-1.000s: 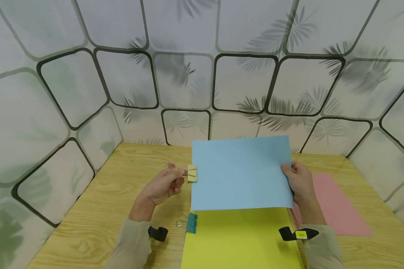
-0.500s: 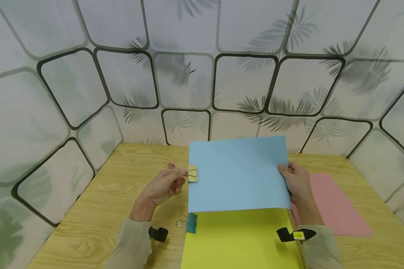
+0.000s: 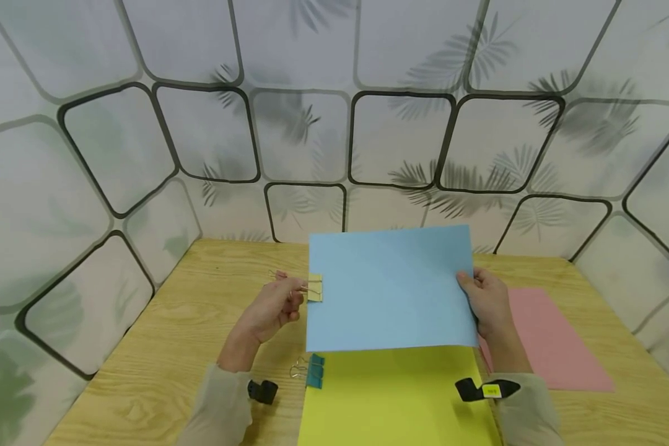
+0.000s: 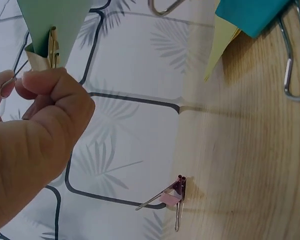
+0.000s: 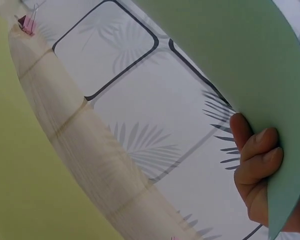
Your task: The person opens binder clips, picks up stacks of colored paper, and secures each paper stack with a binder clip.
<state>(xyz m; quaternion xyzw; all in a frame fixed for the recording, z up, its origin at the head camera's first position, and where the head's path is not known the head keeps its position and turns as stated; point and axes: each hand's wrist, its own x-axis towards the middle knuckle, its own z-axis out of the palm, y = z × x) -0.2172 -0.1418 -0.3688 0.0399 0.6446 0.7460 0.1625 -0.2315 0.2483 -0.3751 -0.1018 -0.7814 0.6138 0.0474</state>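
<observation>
A blue sheet of paper (image 3: 390, 291) is held up and tilted over a yellow sheet (image 3: 396, 396). At its left edge sits a yellow binder clip (image 3: 314, 288), whose wire handles my left hand (image 3: 270, 310) pinches between thumb and fingers. My right hand (image 3: 487, 300) grips the sheet's right edge, thumb on the front and fingers behind, as the right wrist view shows. Below the left hand, a teal binder clip (image 3: 314, 371) sits on the left edge of the yellow paper. Beyond that hand, a pink binder clip (image 4: 172, 195) stands on the table.
Pink paper (image 3: 552, 341) lies on the wooden table (image 3: 161, 347) at the right, partly behind the right forearm. A pale patterned wall covering (image 3: 401, 136) rises behind the table and along both sides.
The blue sheet has slid slightly left with the right hand, its left edge now farther into the yellow binder clip. The left hand keeps its pinch almost in place.
</observation>
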